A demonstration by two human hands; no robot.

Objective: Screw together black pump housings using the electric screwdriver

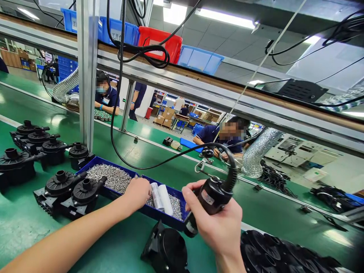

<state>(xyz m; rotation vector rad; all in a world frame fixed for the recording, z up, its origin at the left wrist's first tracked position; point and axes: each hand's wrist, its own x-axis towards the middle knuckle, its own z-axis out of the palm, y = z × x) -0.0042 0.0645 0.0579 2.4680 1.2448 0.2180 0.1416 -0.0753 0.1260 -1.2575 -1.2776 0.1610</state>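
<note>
My right hand (220, 223) is wrapped around a black electric screwdriver (212, 199), held tilted with its cable leaving the upper end. My left hand (138, 192) reaches into a blue parts bin (159, 216), fingers bent down and closed among small metal parts; what they pinch is hidden. Two white cylinders (165, 199) lie in that bin beside the small parts (175, 206). Left of the hand, another blue bin section holds a heap of screws (110, 177). Below the bins, near my right hand, a black round housing (172, 250) rests on the green bench.
Black pump-like housings (61, 184) stand on the left, and more black parts (273, 254) lie at lower right. A metal post (87, 76) rises behind the bins. The screwdriver's cable (159, 167) loops across. Two co-workers (222, 134) sit across the line.
</note>
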